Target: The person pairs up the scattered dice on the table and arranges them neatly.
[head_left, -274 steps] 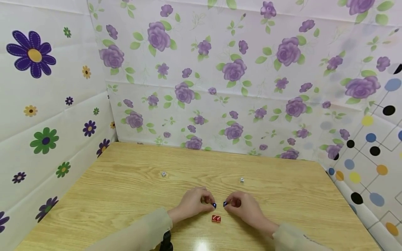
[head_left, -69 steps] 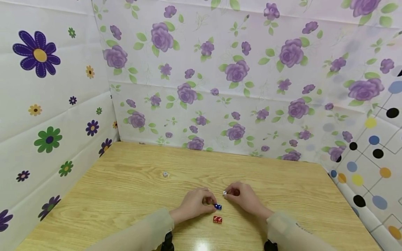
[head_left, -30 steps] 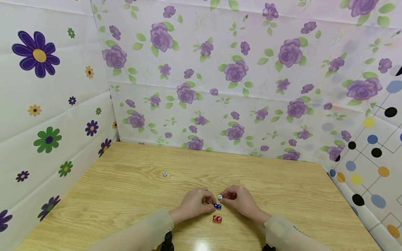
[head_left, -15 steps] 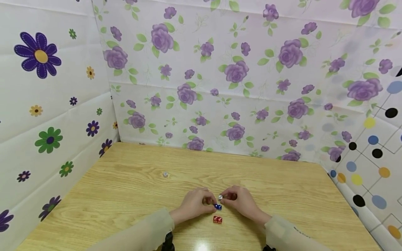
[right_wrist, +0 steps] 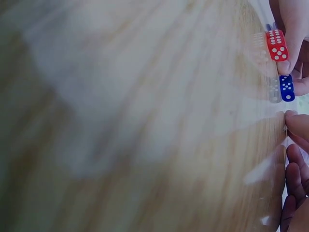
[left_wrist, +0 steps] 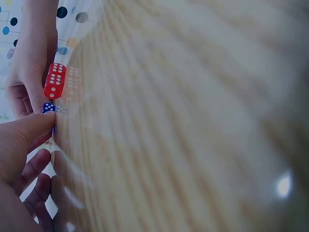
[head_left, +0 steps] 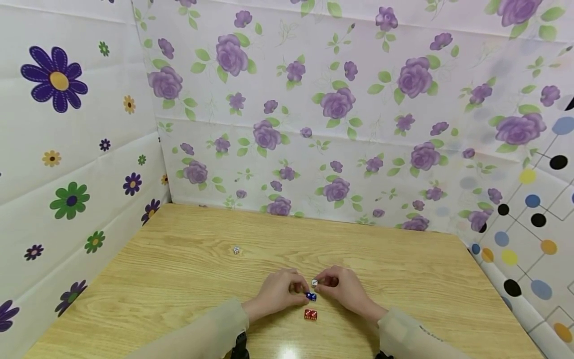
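Two blue dice [head_left: 311,296] sit side by side near the middle of the table. My left hand [head_left: 278,291] pinches the left one between thumb and index finger, its thumb [left_wrist: 41,123] against the die in the left wrist view. Just behind the blue pair, a white die [head_left: 315,282] is pinched by the fingertips of my right hand [head_left: 344,288]; in the right wrist view the fingers hide this die. In front of the blue pair lie two red dice [head_left: 311,314], side by side, touched by neither hand.
Another white die [head_left: 236,250] lies alone farther back on the left. The wooden table [head_left: 193,224] meets a rose-patterned cloth [head_left: 296,172] at the back, with a daisy-patterned cloth [head_left: 98,209] on the left and a dotted one [head_left: 524,249] on the right.
Since the earliest frame the blue dice, then held apart, have come together. My right hand let go of one and brought the white die from the back right. The last half second shows hardly any movement.
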`<act>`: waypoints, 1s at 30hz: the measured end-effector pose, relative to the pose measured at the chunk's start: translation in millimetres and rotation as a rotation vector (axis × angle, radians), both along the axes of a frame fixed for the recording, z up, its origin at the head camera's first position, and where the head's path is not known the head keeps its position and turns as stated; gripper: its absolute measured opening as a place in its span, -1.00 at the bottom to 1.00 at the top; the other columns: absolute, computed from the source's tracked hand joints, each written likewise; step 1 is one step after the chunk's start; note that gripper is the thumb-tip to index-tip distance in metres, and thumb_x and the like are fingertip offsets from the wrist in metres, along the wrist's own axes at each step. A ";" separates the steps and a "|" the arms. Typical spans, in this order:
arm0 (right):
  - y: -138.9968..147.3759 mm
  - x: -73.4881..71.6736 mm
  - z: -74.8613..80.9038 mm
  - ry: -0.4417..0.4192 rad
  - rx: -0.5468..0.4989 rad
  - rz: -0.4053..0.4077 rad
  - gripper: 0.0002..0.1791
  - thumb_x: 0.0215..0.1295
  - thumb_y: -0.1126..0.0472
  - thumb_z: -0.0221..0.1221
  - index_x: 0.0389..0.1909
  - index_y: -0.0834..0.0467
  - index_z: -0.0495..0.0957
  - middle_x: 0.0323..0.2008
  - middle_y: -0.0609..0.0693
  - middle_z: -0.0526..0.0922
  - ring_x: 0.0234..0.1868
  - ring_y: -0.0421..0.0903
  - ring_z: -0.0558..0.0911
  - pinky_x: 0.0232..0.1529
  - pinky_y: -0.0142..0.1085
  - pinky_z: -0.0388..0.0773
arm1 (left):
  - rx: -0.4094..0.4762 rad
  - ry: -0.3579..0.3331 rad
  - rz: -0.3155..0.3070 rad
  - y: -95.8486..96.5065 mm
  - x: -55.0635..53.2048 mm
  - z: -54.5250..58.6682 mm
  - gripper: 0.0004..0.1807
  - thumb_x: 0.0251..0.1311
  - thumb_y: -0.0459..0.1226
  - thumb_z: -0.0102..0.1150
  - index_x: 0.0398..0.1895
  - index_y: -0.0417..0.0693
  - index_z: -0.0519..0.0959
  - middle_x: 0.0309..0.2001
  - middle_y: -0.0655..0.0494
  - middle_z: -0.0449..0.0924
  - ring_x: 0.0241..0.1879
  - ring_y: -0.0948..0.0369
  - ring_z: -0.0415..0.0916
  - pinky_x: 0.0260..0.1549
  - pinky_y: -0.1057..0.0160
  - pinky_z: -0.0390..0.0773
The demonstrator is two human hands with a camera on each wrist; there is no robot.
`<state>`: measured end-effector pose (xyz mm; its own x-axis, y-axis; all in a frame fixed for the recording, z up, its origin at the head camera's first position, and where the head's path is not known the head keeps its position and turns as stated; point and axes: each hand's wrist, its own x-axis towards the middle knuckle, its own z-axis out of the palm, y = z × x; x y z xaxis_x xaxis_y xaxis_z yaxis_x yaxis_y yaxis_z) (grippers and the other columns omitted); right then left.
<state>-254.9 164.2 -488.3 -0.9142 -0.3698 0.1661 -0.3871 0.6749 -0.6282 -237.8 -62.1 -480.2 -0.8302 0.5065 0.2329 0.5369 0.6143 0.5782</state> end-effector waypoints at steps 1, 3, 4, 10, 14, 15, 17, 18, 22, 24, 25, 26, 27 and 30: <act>0.0 0.0 -0.1 0.000 -0.002 0.000 -0.88 0.18 0.01 0.38 -0.25 -0.19 0.73 -0.47 -0.27 0.56 -0.49 -0.34 0.45 -0.43 -0.44 0.42 | -0.002 0.001 0.001 0.0 0.0 -0.2 -0.85 0.03 -0.08 0.49 -0.35 0.20 0.72 -0.42 0.28 0.57 -0.45 0.41 0.40 -0.43 0.47 0.30; 0.0 0.0 -0.1 0.000 -0.006 0.002 -0.88 0.18 0.02 0.38 -0.25 -0.19 0.73 -0.47 -0.27 0.56 -0.49 -0.34 0.45 -0.43 -0.44 0.42 | -0.004 0.001 0.001 0.0 0.0 -0.4 -0.85 0.03 -0.07 0.48 -0.34 0.20 0.72 -0.42 0.29 0.57 -0.46 0.41 0.39 -0.43 0.47 0.29; 0.0 0.0 -0.2 -0.001 -0.007 0.003 -0.88 0.18 0.02 0.38 -0.25 -0.19 0.73 -0.47 -0.26 0.56 -0.49 -0.34 0.45 -0.43 -0.44 0.42 | -0.003 0.000 0.000 0.0 0.0 -0.5 -0.85 0.03 -0.07 0.48 -0.34 0.20 0.72 -0.42 0.29 0.57 -0.46 0.41 0.40 -0.43 0.47 0.30; 0.1 -0.2 -0.5 -0.006 -0.008 0.007 -0.89 0.19 0.02 0.38 -0.25 -0.20 0.72 -0.47 -0.26 0.57 -0.50 -0.33 0.46 -0.44 -0.43 0.43 | 0.004 -0.007 -0.001 -0.2 0.5 0.1 -0.85 0.03 -0.08 0.49 -0.35 0.19 0.72 -0.41 0.27 0.58 -0.44 0.41 0.42 -0.42 0.47 0.31; 0.0 -0.8 -0.8 0.002 -0.007 0.010 -0.89 0.19 0.02 0.38 -0.26 -0.18 0.73 -0.47 -0.24 0.57 -0.50 -0.33 0.45 -0.45 -0.44 0.43 | 0.007 -0.005 -0.003 -0.7 1.2 0.7 -0.85 0.03 -0.08 0.49 -0.35 0.19 0.72 -0.40 0.27 0.59 -0.42 0.40 0.42 -0.40 0.47 0.31; -0.1 -1.1 -0.8 0.004 -0.008 0.010 -0.89 0.18 0.01 0.38 -0.26 -0.18 0.73 -0.47 -0.24 0.58 -0.50 -0.34 0.45 -0.45 -0.44 0.42 | 0.012 -0.008 -0.005 -1.0 1.3 0.8 -0.85 0.03 -0.08 0.49 -0.34 0.19 0.72 -0.40 0.27 0.59 -0.42 0.40 0.43 -0.40 0.47 0.32; -0.1 -1.3 -0.6 0.003 -0.010 0.010 -0.89 0.18 0.01 0.38 -0.27 -0.17 0.73 -0.47 -0.22 0.58 -0.49 -0.34 0.45 -0.45 -0.44 0.42 | 0.024 -0.017 -0.013 -1.6 1.3 0.6 -0.84 0.03 -0.09 0.49 -0.34 0.17 0.72 -0.40 0.27 0.59 -0.42 0.39 0.43 -0.39 0.46 0.33; -0.1 -1.6 -0.9 0.002 -0.010 0.010 -0.89 0.18 0.00 0.38 -0.27 -0.16 0.73 -0.47 -0.21 0.58 -0.49 -0.33 0.45 -0.45 -0.44 0.41 | 0.030 -0.025 -0.018 -2.2 1.0 0.7 -0.84 0.02 -0.10 0.49 -0.33 0.17 0.72 -0.39 0.26 0.59 -0.41 0.39 0.44 -0.38 0.46 0.34; -0.1 -2.1 -0.5 -0.009 -0.015 0.006 -0.89 0.16 -0.01 0.39 -0.30 -0.16 0.73 -0.47 -0.21 0.59 -0.49 -0.32 0.45 -0.45 -0.44 0.40 | 0.068 -0.095 -0.064 -7.0 -1.6 2.3 -0.83 0.02 -0.16 0.49 -0.30 0.10 0.72 -0.35 0.22 0.62 -0.37 0.38 0.47 -0.33 0.45 0.40; -0.1 -2.5 -0.8 -0.008 -0.016 0.002 -0.90 0.15 -0.01 0.40 -0.30 -0.17 0.73 -0.47 -0.22 0.59 -0.49 -0.32 0.45 -0.45 -0.44 0.39 | 0.085 -0.148 -0.103 -12.2 -4.2 4.4 -0.81 0.04 -0.20 0.48 -0.27 0.04 0.71 -0.31 0.18 0.64 -0.34 0.38 0.49 -0.29 0.45 0.46; -0.1 -2.6 -0.7 -0.005 -0.018 0.001 -0.90 0.15 -0.01 0.40 -0.31 -0.17 0.73 -0.47 -0.22 0.59 -0.49 -0.33 0.45 -0.45 -0.45 0.39 | 0.094 -0.174 -0.127 -15.7 -5.8 5.3 -0.81 0.06 -0.22 0.46 -0.25 0.01 0.71 -0.28 0.16 0.66 -0.33 0.39 0.50 -0.27 0.45 0.49; -0.2 -2.7 -0.7 -0.003 -0.017 0.000 -0.90 0.14 -0.01 0.40 -0.31 -0.17 0.73 -0.48 -0.23 0.59 -0.49 -0.33 0.44 -0.45 -0.45 0.39 | 0.097 -0.198 -0.152 -19.7 -7.5 6.2 -0.82 0.08 -0.23 0.44 -0.23 -0.01 0.70 -0.26 0.14 0.67 -0.32 0.40 0.51 -0.25 0.45 0.51; -0.1 -2.8 -0.7 0.001 -0.018 0.001 -0.90 0.14 0.00 0.41 -0.32 -0.17 0.73 -0.48 -0.23 0.59 -0.49 -0.34 0.44 -0.45 -0.45 0.39 | 0.099 -0.224 -0.181 -24.4 -9.2 7.7 -0.82 0.10 -0.25 0.42 -0.22 -0.04 0.69 -0.24 0.12 0.67 -0.31 0.40 0.52 -0.23 0.44 0.54; 0.2 -3.2 -0.6 0.012 -0.024 0.010 -0.90 0.14 0.01 0.41 -0.32 -0.15 0.74 -0.48 -0.22 0.59 -0.49 -0.34 0.44 -0.45 -0.45 0.40 | 0.088 -0.256 -0.240 -40.8 -15.0 10.9 -0.84 0.17 -0.26 0.35 -0.18 -0.05 0.68 -0.21 0.10 0.68 -0.31 0.43 0.53 -0.22 0.43 0.56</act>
